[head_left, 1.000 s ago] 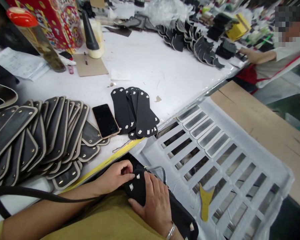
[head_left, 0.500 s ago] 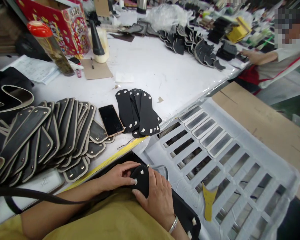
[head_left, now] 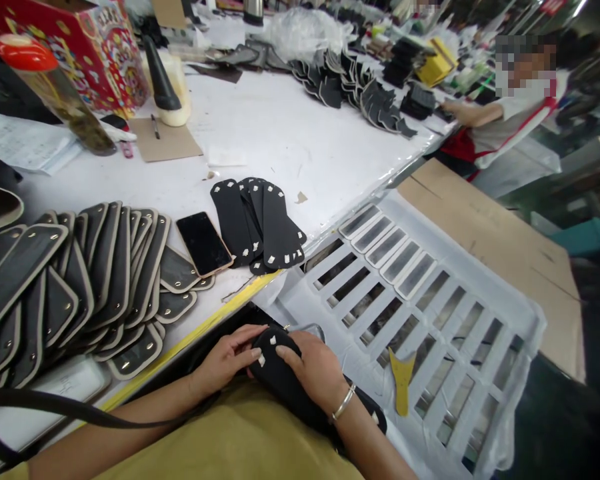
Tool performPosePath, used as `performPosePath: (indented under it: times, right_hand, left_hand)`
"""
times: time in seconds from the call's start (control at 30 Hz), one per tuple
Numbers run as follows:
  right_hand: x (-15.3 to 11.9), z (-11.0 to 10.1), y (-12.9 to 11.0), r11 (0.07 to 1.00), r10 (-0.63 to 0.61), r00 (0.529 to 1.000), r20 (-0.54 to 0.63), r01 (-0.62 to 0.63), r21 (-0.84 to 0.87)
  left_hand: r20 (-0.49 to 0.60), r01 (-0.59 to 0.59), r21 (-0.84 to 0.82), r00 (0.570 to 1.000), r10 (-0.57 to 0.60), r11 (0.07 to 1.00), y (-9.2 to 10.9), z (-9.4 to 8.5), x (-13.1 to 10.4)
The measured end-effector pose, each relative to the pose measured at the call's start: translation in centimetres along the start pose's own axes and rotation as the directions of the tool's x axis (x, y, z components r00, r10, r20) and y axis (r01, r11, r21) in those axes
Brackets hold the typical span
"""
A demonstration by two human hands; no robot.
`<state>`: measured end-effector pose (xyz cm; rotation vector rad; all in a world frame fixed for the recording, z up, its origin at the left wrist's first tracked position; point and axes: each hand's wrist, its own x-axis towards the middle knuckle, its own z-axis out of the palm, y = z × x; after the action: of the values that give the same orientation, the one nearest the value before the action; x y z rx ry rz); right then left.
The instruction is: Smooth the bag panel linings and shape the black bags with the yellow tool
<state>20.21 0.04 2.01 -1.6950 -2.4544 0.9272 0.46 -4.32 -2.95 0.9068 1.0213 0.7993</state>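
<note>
On my lap lies a long black strip (head_left: 275,381) with rounded ends and small white patches near its end. My left hand (head_left: 229,359) pinches the strip's far left end, with the thumb on top beside a white patch. Across the strip's upper side my right hand (head_left: 316,369), wearing a silver bangle, is closed over its edge with the thumb pressed on the face. Further black material shows under my right forearm. Ahead on the table, several similar black strips (head_left: 281,223) with white patches lie fanned out beside a phone (head_left: 205,244).
Pale-edged dark strips (head_left: 111,267) with metal studs are heaped at left. At right stands a grey slotted crate (head_left: 523,320) holding several metal-faced plates (head_left: 393,257) and a yellow forked tool (head_left: 403,381). A bottle (head_left: 65,100) stands far left; a co-worker (head_left: 510,120) sits far right.
The view has swung right, so table things appear further left. My right thumb has moved up the strip's face towards its end, and the strip shows more of its length.
</note>
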Motion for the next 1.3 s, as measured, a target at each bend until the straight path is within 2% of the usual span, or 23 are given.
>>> performPosePath:
  times: [0.13,0.27,0.37,0.5,0.7,0.77,0.87,1.0,1.13,1.3]
  right_hand:
    - [-0.2,0.5,-0.4,0.999,-0.012,0.997,-0.074,0.009,-0.039]
    - [-1.1,0.6,-0.6,0.992,-0.124,0.983,-0.137,0.117,-0.053]
    - [-1.2,0.5,-0.6,0.983,-0.18,0.977,-0.114,0.184,0.023]
    - [-0.3,0.5,-0.4,0.971,-0.192,0.978,-0.076,0.2,0.129]
    - [0.8,-0.2,-0.5,0.958,-0.244,0.97,-0.001,0.241,0.153]
    - [0.7,-0.6,-0.4,0.959,-0.254,0.967,0.027,0.248,0.136]
    - [0.1,-0.8,-0.6,0.966,-0.251,0.967,0.034,0.248,0.078]
    - [-1.3,0.3,-1.6,0.976,-0.21,0.977,-0.045,0.207,-0.074]
    - [-2.0,1.8,-3.0,0.975,-0.157,0.973,-0.169,0.126,-0.182]
    - [-1.6,2.6,-3.8,0.979,-0.138,0.956,-0.257,0.092,-0.184]
  left_hand:
    - [0.017,-0.001,0.045,1.0,0.0,0.999,0.4,-0.3,0.3]
    - [0.09,-0.004,0.059,0.996,-0.001,0.998,0.5,-0.8,0.8]
    - [0.1,-0.028,0.047,0.995,0.023,0.999,0.5,-0.8,0.8]
    - [0.068,-0.109,0.075,0.992,0.104,0.991,0.5,-0.6,0.4]
    - [0.036,-0.133,0.084,0.991,0.13,0.988,0.4,-0.4,0.0]
    - [0.03,-0.114,0.061,0.993,0.112,0.992,0.2,-0.4,0.1]
    - [0.038,-0.014,-0.017,0.999,0.015,1.0,-0.2,-0.4,0.3]
    - [0.077,0.088,-0.11,0.994,-0.08,0.99,-0.1,-0.5,0.5]
    - [0.07,0.063,-0.117,0.996,-0.055,0.991,0.3,-0.5,0.4]
    - [0.054,0.035,-0.128,0.998,-0.028,0.991,-0.3,-0.6,0.5]
